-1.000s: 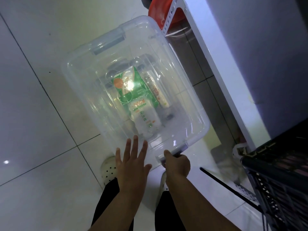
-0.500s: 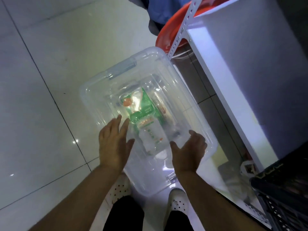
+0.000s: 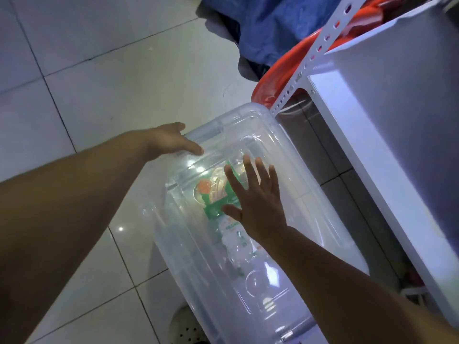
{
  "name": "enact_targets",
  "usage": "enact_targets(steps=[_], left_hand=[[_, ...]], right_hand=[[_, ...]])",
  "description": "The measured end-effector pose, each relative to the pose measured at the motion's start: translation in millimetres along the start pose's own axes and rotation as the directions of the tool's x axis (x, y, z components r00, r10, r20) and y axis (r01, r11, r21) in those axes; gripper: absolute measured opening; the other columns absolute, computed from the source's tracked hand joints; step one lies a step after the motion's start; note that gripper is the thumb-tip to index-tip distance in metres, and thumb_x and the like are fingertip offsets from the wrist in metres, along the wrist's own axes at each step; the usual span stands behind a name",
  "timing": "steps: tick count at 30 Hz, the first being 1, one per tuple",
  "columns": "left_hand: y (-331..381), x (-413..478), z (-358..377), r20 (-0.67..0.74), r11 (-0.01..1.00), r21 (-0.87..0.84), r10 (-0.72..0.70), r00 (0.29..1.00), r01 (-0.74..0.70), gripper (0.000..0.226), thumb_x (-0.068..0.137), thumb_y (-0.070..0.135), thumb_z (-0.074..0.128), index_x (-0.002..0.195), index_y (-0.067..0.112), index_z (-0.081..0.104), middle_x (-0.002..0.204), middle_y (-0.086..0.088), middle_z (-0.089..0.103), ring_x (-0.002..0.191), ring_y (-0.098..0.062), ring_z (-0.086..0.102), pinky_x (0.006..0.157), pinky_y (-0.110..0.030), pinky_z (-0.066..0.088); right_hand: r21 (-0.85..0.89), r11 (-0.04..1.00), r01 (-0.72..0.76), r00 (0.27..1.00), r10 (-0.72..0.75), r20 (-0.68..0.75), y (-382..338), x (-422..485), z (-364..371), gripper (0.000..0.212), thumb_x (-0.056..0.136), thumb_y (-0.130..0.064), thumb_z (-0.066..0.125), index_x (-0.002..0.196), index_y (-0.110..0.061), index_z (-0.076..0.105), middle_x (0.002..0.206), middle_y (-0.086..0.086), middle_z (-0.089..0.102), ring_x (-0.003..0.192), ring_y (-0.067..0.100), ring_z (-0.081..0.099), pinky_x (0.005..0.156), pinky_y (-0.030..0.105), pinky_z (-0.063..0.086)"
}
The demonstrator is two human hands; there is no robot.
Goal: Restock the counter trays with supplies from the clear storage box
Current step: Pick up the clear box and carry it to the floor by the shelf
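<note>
The clear storage box (image 3: pixel 293 175) stands on the tiled floor in front of me with its transparent lid on. Through the lid I see green-and-white packets (image 3: pixel 218 204) lying on the bottom. My left hand (image 3: pixel 171 141) reaches to the far left corner of the lid, fingers at the grey latch (image 3: pixel 211 131); whether it grips the latch I cannot tell. My right hand (image 3: pixel 255 202) lies flat on top of the lid with fingers spread, holding nothing.
A white shelf unit (image 3: pixel 387 135) with a perforated metal post (image 3: pixel 313 53) stands close on the right. Behind it sit an orange basin (image 3: pixel 275 80) and blue cloth (image 3: pixel 268 28). A white perforated shoe (image 3: pixel 186 330) shows below the box. Pale floor tiles spread to the left.
Both hands have moved forward along the lid: the left from the near side to the far latch, the right to the lid's middle. The camera has leaned in closer over the box.
</note>
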State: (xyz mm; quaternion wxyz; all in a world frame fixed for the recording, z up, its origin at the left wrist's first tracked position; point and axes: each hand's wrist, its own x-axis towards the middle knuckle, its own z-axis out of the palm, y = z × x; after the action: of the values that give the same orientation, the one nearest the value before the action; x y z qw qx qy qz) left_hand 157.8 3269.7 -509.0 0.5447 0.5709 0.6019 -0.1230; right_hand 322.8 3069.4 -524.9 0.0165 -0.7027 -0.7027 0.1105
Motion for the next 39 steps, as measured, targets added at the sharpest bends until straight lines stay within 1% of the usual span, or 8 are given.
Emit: enact_targets(steps=[3,8,17,25,31,33,36,39], left_hand=[[4,2,-4,0.053,0.999,0.02,0.044,0.998,-0.045,0.067,0.064,0.027,0.083,0.12,0.006,0.054,0.122,-0.018,0.056,0.105,-0.035,0.056,0.085,-0.04,0.047],[5,-11,6,-0.214,0.921,0.282,0.334,0.918,-0.269,0.059,0.067,0.033,0.081,0.118,0.013,0.058,0.102,-0.009,0.047,0.093,-0.029,0.05,0.083,-0.042,0.046],[-17,-36,52,-0.501,0.805,0.563,0.513,0.697,-0.188,0.046,0.093,0.024,0.05,0.137,0.016,0.041,0.136,-0.012,0.052,0.12,-0.034,0.048,0.101,-0.044,0.033],[-83,-150,162,-0.634,0.943,0.322,0.151,0.758,0.081,0.059,0.096,0.025,0.043,0.146,0.006,0.018,0.156,-0.015,0.015,0.144,-0.03,0.008,0.116,-0.05,0.008],[-99,-210,234,-0.595,0.989,-0.118,-0.139,0.791,0.086,0.077,0.087,0.013,0.06,0.147,0.01,0.012,0.155,-0.011,0.021,0.138,-0.031,0.03,0.108,-0.043,0.029],[-93,-216,242,-0.469,0.91,-0.349,-0.376,0.799,0.223,0.069,0.086,0.015,0.062,0.142,0.007,0.024,0.135,-0.014,0.049,0.118,-0.034,0.052,0.093,-0.041,0.042],[-89,-226,231,-0.386,0.9,-0.333,-0.403,0.83,0.282,0.016,0.079,0.007,0.066,0.079,-0.005,0.055,0.072,-0.013,0.055,0.076,-0.031,0.058,0.069,-0.035,0.041],[-84,-248,212,-0.372,0.882,-0.384,-0.419,0.828,0.274,0.027,0.078,0.013,0.07,0.092,-0.006,0.056,0.086,-0.02,0.062,0.084,-0.035,0.06,0.078,-0.039,0.047]], right_hand=[[-0.006,1.0,-0.003,1.0,0.003,-0.008,1,1,5,0.083,0.078,-0.067,0.051,0.147,-0.03,0.022,0.156,0.013,0.022,0.144,0.035,0.013,0.117,0.052,-0.002],[-0.013,1.0,-0.006,1.0,0.006,-0.001,2,3,9,0.084,0.078,-0.068,0.05,0.147,-0.03,0.02,0.157,0.012,0.019,0.145,0.035,0.009,0.117,0.053,-0.002],[0.003,1.0,0.015,0.999,-0.015,0.04,0,5,-3,0.079,0.08,-0.064,0.054,0.145,-0.028,0.027,0.155,0.015,0.024,0.143,0.037,0.016,0.117,0.053,0.004],[0.002,0.959,-0.282,0.959,0.282,-0.018,66,-78,-42,0.067,0.08,-0.032,0.071,0.135,-0.004,0.045,0.141,0.028,0.043,0.129,0.044,0.043,0.107,0.057,0.03],[0.274,0.799,-0.536,0.842,0.483,0.238,98,-144,-57,0.058,0.09,-0.03,0.058,0.139,-0.009,0.035,0.131,0.016,0.054,0.116,0.033,0.056,0.094,0.051,0.051],[0.306,0.762,-0.57,0.818,0.49,0.302,104,-152,-62,0.053,0.091,-0.029,0.055,0.135,-0.005,0.04,0.127,0.018,0.055,0.113,0.033,0.057,0.095,0.048,0.051],[0.337,0.771,-0.541,0.837,0.454,0.304,105,-156,-74,0.041,0.092,-0.025,0.056,0.125,-0.001,0.049,0.115,0.021,0.057,0.102,0.031,0.059,0.091,0.045,0.053],[0.369,0.795,-0.482,0.876,0.448,0.179,98,-165,-97,0.034,0.091,-0.025,0.057,0.118,-0.004,0.054,0.105,0.018,0.06,0.09,0.026,0.06,0.08,0.035,0.052]])
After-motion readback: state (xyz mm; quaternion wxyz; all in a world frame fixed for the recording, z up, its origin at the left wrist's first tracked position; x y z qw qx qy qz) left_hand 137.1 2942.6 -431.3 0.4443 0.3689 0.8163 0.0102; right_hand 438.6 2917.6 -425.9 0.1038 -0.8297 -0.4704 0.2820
